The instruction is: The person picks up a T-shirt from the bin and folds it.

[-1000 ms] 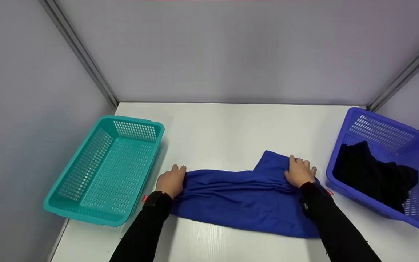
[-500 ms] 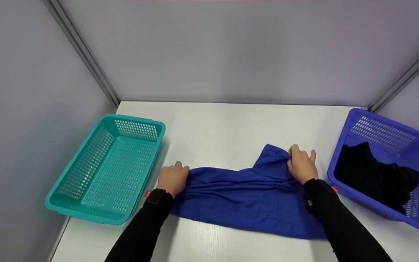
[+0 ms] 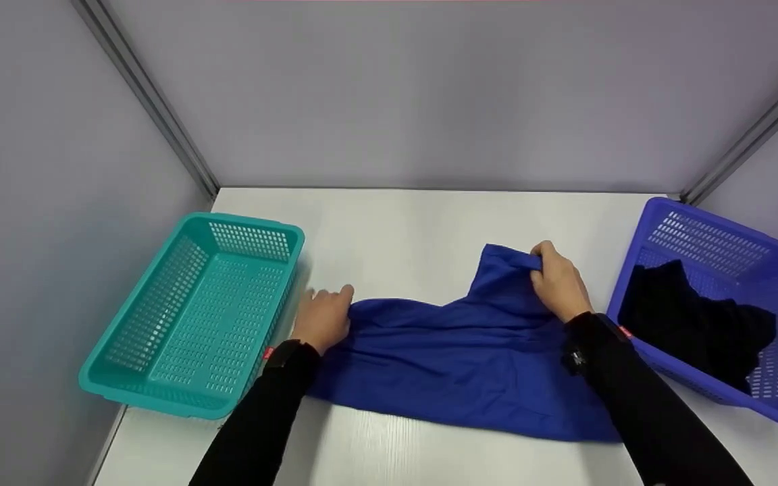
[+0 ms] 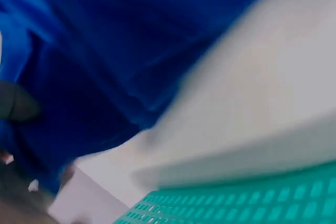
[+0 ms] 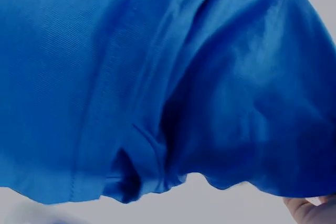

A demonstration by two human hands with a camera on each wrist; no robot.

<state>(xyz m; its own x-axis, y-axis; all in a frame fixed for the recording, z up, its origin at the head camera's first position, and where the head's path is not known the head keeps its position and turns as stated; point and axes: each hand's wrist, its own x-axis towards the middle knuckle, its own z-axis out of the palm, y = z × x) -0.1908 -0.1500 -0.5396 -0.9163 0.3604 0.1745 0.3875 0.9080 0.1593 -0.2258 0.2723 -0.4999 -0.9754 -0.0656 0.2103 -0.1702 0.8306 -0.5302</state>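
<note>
A teal basket [image 3: 193, 314] stands at left. The left hand [image 3: 321, 322] grips the blue garment [image 3: 456, 358] edge on the desk [image 3: 402, 229]; the right hand [image 3: 560, 287] pinches its far corner. I think both should pull evenly, keeping the cloth flat. A blue basket [image 3: 720, 250] holds black clothing [image 3: 693, 324].

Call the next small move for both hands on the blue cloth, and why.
Probably draw the right hand up and away from the left hand to spread the wrinkled blue fabric garment. The right pinches its raised far corner, the left grips the left edge, and the cloth between lies bunched on the white table.
</note>
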